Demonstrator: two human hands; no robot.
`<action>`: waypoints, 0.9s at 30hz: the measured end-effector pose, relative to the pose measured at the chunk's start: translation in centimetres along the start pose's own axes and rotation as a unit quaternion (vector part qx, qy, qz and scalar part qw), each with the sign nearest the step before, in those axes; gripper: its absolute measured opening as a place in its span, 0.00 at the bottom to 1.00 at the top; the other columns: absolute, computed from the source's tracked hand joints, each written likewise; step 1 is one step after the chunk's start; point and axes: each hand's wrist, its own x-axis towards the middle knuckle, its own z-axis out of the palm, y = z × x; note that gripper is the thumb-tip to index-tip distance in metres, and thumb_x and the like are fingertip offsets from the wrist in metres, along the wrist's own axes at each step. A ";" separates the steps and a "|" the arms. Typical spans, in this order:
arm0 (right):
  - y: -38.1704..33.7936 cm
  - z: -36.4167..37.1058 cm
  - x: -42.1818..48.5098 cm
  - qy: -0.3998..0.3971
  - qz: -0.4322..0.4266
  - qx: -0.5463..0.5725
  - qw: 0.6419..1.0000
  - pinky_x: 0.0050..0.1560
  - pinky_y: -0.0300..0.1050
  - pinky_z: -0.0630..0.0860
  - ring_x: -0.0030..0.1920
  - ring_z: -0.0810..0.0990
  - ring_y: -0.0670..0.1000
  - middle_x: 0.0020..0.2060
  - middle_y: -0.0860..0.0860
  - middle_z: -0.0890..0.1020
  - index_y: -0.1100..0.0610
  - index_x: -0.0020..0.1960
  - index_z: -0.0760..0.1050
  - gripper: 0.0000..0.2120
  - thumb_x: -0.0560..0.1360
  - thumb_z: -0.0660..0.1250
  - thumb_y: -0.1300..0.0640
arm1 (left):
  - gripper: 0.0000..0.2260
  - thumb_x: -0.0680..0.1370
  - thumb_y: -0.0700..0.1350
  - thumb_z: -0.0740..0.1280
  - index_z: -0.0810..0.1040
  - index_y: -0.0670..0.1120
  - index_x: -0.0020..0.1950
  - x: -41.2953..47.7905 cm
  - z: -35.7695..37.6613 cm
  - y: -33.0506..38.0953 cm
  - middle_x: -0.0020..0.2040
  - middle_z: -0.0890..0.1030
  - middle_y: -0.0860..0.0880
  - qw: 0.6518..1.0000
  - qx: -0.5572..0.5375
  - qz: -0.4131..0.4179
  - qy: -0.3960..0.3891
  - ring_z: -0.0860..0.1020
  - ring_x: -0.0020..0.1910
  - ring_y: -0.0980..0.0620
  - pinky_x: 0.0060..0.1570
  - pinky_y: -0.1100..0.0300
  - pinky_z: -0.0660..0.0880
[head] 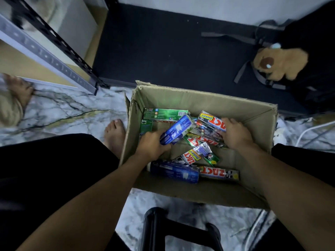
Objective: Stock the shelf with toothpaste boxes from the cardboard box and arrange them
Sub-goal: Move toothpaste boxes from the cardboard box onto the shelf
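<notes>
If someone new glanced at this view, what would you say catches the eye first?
The open cardboard box at centre, holding a jumble of toothpaste boxes, draws the eye first. The left hand grips a blue box inside it, while the right hand lies on the red-lettered ones. A brown plush toy sits at upper right.

A black garment (54, 160) covers both legs. The forearms (101, 187) are bare down to the left grip (154, 144) and right grip (235, 134), and the foot (114, 134) is bare too.
</notes>
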 end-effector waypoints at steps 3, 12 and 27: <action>-0.6 -1.3 -1.6 -0.006 0.014 0.039 0.999 0.56 0.54 0.76 0.58 0.78 0.62 0.59 0.57 0.78 0.54 0.66 0.70 0.21 0.76 0.68 0.52 | 0.26 0.72 0.54 0.74 0.74 0.49 0.68 -0.7 -1.7 0.7 0.55 0.84 0.46 1.000 0.022 0.011 0.001 0.83 0.50 0.46 0.47 0.58 0.76; -2.2 -6.9 -7.2 0.097 -0.004 0.080 0.992 0.46 0.50 0.79 0.48 0.81 0.59 0.50 0.54 0.82 0.51 0.62 0.70 0.15 0.77 0.67 0.53 | 0.18 0.75 0.59 0.67 0.74 0.47 0.56 -1.9 -7.9 6.1 0.50 0.83 0.45 0.990 0.116 0.070 0.046 0.81 0.47 0.42 0.47 0.52 0.76; -1.7 -24.7 -19.6 0.370 -0.100 0.097 0.918 0.52 0.57 0.74 0.55 0.75 0.59 0.57 0.52 0.78 0.51 0.67 0.70 0.21 0.76 0.68 0.51 | 0.27 0.74 0.61 0.66 0.65 0.51 0.68 -9.8 -27.3 20.1 0.55 0.83 0.45 0.925 0.205 0.241 0.211 0.80 0.52 0.39 0.51 0.48 0.74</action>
